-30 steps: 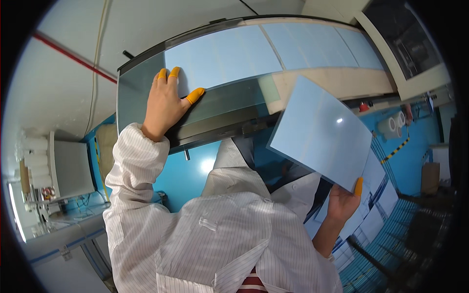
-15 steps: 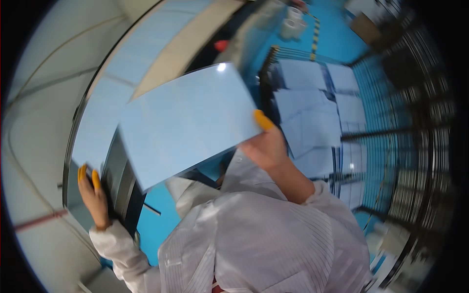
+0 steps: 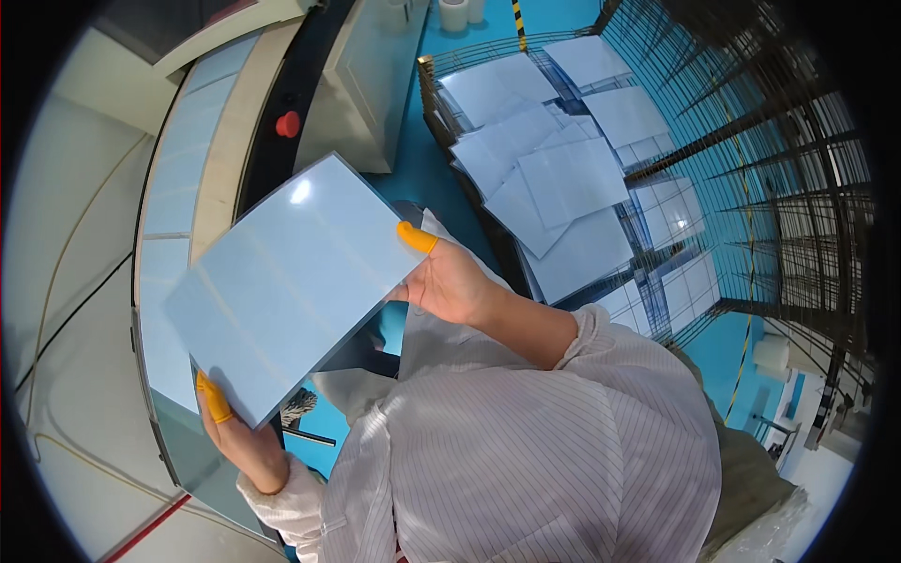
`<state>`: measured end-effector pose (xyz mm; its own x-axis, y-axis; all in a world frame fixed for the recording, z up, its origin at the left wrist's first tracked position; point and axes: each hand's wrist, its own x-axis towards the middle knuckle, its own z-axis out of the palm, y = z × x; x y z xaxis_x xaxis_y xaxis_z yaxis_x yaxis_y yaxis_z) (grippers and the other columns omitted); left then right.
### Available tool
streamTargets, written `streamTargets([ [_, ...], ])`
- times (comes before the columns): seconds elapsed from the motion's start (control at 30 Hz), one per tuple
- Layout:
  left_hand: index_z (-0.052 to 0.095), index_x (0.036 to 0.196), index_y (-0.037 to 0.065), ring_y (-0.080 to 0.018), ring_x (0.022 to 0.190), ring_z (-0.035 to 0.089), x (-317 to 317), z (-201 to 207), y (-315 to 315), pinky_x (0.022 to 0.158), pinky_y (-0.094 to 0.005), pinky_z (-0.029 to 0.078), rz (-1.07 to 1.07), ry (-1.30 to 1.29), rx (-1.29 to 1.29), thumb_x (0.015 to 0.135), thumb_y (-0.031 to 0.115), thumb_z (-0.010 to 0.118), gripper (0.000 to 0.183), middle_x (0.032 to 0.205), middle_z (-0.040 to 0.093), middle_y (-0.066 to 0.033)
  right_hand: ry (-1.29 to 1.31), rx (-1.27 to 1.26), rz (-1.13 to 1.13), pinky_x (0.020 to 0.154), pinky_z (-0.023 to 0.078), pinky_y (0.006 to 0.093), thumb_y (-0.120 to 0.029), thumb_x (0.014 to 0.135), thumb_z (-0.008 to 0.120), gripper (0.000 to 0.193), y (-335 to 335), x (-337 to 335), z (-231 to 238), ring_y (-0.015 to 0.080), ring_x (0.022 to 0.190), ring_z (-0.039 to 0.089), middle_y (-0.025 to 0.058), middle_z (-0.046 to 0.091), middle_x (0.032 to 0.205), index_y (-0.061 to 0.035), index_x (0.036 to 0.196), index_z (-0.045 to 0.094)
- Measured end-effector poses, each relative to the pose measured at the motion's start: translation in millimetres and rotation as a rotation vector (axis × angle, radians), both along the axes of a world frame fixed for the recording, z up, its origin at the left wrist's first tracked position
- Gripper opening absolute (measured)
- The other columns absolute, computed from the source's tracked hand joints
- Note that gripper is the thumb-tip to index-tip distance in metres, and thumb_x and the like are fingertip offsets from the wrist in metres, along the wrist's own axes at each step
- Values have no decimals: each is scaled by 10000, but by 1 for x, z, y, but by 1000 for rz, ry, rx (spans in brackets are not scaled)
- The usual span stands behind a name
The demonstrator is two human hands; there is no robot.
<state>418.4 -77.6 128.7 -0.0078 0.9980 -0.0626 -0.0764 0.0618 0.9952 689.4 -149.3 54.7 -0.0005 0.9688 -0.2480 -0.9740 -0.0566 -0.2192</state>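
Note:
A glossy pale blue rectangular panel (image 3: 291,272) with faint stripes is held up tilted in front of me. At its right edge, my right hand (image 3: 450,281) has its thumb, in a yellow finger cot, on the top face and its other fingers underneath. Near the lower left corner, my left hand (image 3: 239,436) grips the edge, a yellow finger cot showing there too. Its remaining fingers are mostly hidden. Beneath and beyond the panel, more pale blue panels (image 3: 202,122) lie in a row along a long machine bed at the left.
A wire cage (image 3: 648,171) on the right contains several stacks of similar panels (image 3: 572,183), some askew. A red push button (image 3: 287,124) sits on the machine's black side strip. Behind it stands a pale cabinet (image 3: 361,89). White rolls (image 3: 453,14) stand on the blue floor.
My left hand has come off the machine bed and now grips the panel's lower left corner. The panel has tilted more steeply, and the view has swung so the cage shows more fully.

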Motion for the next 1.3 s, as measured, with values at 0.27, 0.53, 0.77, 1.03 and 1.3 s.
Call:
streamTargets([
  [0.27,452,1213,-22,-194,1027,529,25,8,22,880,-318,444,86,-98,10,948,230,395,370,1130,532,-106,-406,-776,-737,777,509,395,-153,904,371,250,-42,116,-152,266,874,550,154,518,984,-33,1106,457],
  [0.53,487,1191,7,-200,1073,498,-67,16,31,923,-332,408,175,-174,171,919,185,412,334,1152,531,-97,-1649,-1574,-573,928,363,426,-478,648,728,790,-116,209,-308,391,1039,480,296,501,1114,139,1080,489],
  [0.77,466,1200,-17,-184,1050,516,-125,-3,58,921,-313,404,449,-193,28,902,66,354,329,1136,538,-105,-1851,-1657,-192,639,439,437,-647,745,527,666,-231,315,-356,268,705,613,148,652,745,4,753,664],
  [1.03,454,1213,-38,-215,1023,509,-266,-11,-33,924,-313,384,773,-65,-63,894,59,307,365,1127,531,-125,-466,-712,-504,881,469,399,-135,822,617,383,-127,251,-213,263,991,558,137,570,1108,14,1155,500],
  [1.3,469,1201,-49,-196,916,518,-260,-37,-2,837,-262,393,823,506,97,858,72,464,364,1003,545,-97,-475,-668,-690,858,470,364,-145,828,613,366,-97,231,-184,268,958,557,131,579,1086,33,1133,515],
])
